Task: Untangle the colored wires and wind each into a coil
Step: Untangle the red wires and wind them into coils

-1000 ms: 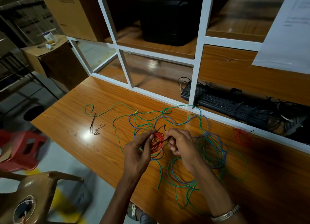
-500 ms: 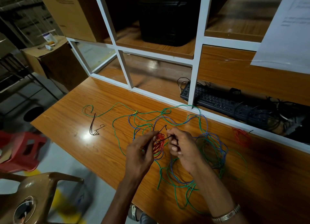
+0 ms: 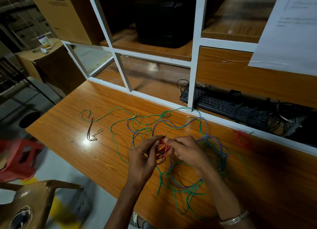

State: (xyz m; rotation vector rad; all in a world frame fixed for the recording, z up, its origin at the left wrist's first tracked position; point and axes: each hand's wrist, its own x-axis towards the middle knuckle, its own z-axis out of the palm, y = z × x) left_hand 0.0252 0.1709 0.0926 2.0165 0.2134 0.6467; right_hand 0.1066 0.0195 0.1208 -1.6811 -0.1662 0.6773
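Red coil (image 3: 162,151) near done, pinched by left hand (image 3: 143,157) & right hand (image 3: 184,151); green wire (image 3: 181,191), blue wire (image 3: 214,143) still tangled.

Both forearms reached forward from the lower edge, converging at centre. Left hand (image 3: 143,157) was raised, fingers curled, thumb and forefinger tips pinched together at the top. Right hand (image 3: 186,150) lay knuckles up, fingers curled inward, its fingertips meeting the left's. A metal bracelet (image 3: 234,220) circled the right wrist.
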